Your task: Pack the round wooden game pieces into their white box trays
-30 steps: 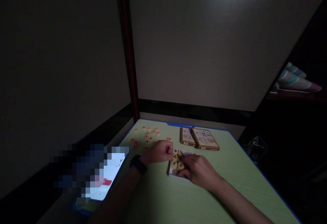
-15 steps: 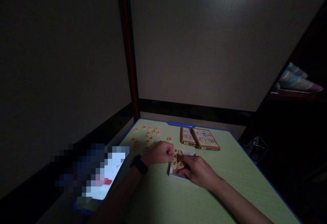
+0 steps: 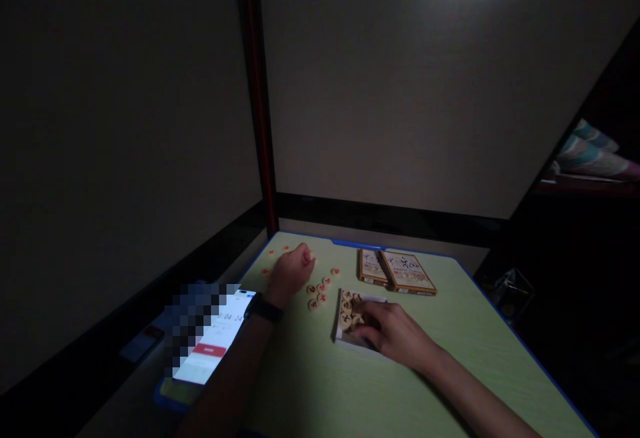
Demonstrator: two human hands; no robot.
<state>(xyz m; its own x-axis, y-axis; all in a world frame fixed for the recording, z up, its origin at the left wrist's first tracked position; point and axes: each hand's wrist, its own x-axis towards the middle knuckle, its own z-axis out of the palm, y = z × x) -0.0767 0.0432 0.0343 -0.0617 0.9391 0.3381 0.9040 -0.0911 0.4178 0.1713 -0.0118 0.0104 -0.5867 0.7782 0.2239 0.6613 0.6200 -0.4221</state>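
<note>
My left hand [image 3: 293,270] is curled closed over the far left of the table, among round Chinese chess pieces with red characters. What its fingers hold, if anything, is hidden. Beside it lie several loose pieces [image 3: 321,288], some red and some dark. A shallow white open box [image 3: 340,337] stands in front of me, with dark-lettered Chinese chess pieces [image 3: 346,319] along its left side. Reaching over the box's right wall, my right hand [image 3: 397,335] has its thumb and fingers bent around a piece inside. The fingers partly cover that piece.
Two printed flat boxes [image 3: 407,271] lie at the back, one leaning on the other. A lit phone [image 3: 215,338] showing a timer is at the table's left edge, near my left forearm. Walls close off the back and left. The green table [image 3: 450,351] has a blue rim.
My left hand has moved from the box's left edge, away and left to the loose pieces, uncovering some of them. My right hand stays at the box. The view has shifted slightly.
</note>
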